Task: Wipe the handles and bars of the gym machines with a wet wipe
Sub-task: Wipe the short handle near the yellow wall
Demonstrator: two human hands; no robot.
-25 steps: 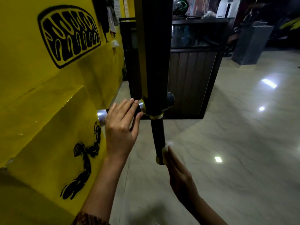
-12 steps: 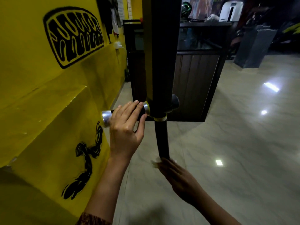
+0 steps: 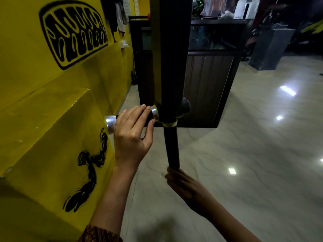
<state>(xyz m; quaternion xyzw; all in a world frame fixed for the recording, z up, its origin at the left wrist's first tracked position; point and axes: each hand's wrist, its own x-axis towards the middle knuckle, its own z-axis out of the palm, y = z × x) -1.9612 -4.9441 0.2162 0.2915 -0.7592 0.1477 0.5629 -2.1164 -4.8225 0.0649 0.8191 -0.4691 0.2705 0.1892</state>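
Just below the middle of the frame, a black vertical bar (image 3: pixel 172 147) hangs from a dark upright post (image 3: pixel 172 58). The right hand (image 3: pixel 188 187) meets its lower end from below, fingertips against the bar's tip and covering it. The hand is dark and seen from the back, so I cannot tell whether its fingers curl round the bar or only press on it. A faint pale speck just left of those fingertips may be an edge of the wet wipe (image 3: pixel 162 174); the rest is hidden under the hand.

Left of the post, the left hand (image 3: pixel 132 135) holds the side handle (image 3: pixel 148 113). Its fingers lie close together over the black grip, with the thumb coming up from beneath. The handle's silver end cap (image 3: pixel 110 122) pokes out past the knuckles, near the yellow wall (image 3: pixel 52 102).

A patterned sleeve (image 3: pixel 99 234) is cut off at the bottom edge. Behind the post stands a dark counter (image 3: pixel 209 88); what lies on it is too dim to make out.
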